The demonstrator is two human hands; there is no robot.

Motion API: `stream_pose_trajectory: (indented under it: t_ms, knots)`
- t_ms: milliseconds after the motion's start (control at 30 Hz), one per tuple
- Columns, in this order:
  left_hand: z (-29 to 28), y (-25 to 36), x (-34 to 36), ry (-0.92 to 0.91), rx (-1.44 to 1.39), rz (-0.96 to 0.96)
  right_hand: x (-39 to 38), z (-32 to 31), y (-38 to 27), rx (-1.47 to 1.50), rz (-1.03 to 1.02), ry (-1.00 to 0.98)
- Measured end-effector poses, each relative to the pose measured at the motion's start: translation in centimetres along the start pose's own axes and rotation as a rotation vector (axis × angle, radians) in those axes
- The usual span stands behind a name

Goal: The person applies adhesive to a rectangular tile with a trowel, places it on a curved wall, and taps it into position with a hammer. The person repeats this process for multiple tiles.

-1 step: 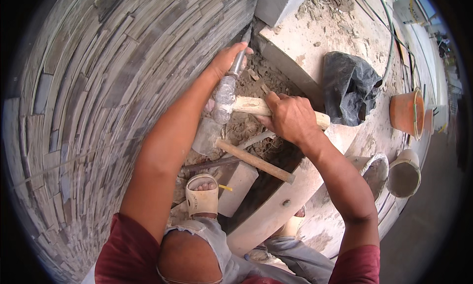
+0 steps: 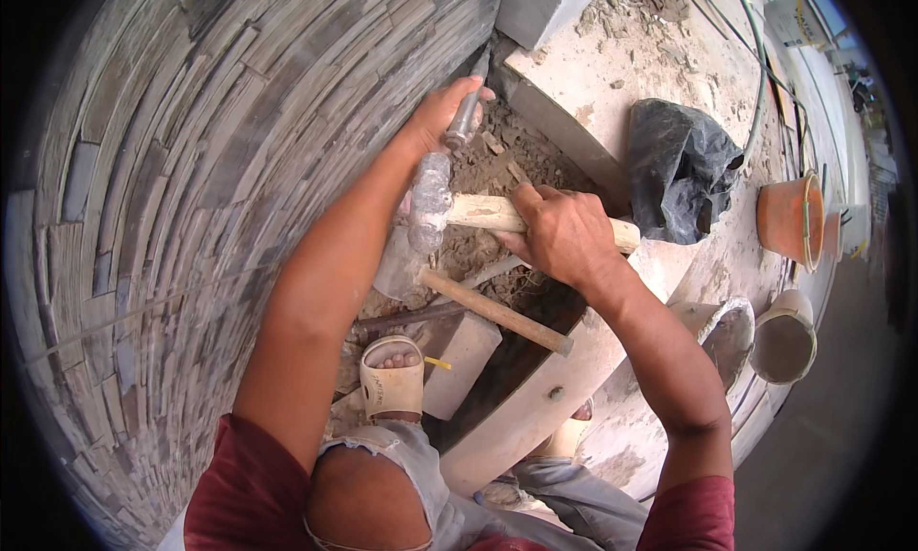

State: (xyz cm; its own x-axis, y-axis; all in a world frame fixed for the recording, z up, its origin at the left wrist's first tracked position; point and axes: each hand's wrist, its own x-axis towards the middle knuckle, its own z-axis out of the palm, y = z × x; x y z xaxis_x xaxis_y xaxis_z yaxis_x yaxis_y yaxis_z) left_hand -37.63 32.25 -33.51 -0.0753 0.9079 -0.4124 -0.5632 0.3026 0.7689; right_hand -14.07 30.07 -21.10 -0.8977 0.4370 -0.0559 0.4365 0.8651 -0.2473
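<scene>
My left hand is closed around a metal chisel, whose far end reaches into the corner between the stone-clad wall and a pale slab. In my right hand is a hammer with a thick wooden handle and a battered grey head. The hammer head sits just below the chisel's near end, with a small gap between them. Under both tools lies broken rubble and soil. A wooden tool handle rests below my right hand, beside a flat grey piece.
A crumpled black plastic bag lies on the slab to the right. Beyond it stand an orange bucket and two mortar-stained containers, one a grey bucket. Cables run at the upper right. A loose block lies beside my sandalled foot.
The hammer head has drawn back slightly from the chisel's end, down and to the left, opening a small gap. My left hand has hardly moved.
</scene>
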Motion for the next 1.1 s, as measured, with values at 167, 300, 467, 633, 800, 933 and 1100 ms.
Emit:
stream_pose_trajectory:
  t_ms: [167,300,467,633,800,933,1100]
  knots:
    - [1.3,0.9,-0.4,0.026,-0.073,0.010,-1.9,-2.2,-1.5,0.070,-0.364,0.171]
    - [1.6,0.3,-0.8,0.077,-0.112,-0.014,0.4,-1.2,0.8,0.005,0.256,-0.277]
    - [0.8,-3.4,-3.1,0.165,0.136,0.032,-4.0,0.4,0.0,0.133,0.315,-0.244]
    - [1.2,-1.7,-2.3,0.127,0.031,0.073,-5.2,-2.1,-2.3,0.215,0.138,-0.142]
    - [1.5,0.5,-0.5,0.099,-0.105,0.034,-4.5,-3.7,-3.7,0.252,-0.170,0.135]
    - [2.1,0.8,0.3,0.101,-0.159,0.031,-1.2,-1.5,0.0,0.106,-0.121,0.162]
    - [0.5,-1.0,-0.4,0.132,0.037,-0.016,-0.7,-1.6,-0.8,0.086,0.149,-0.120]
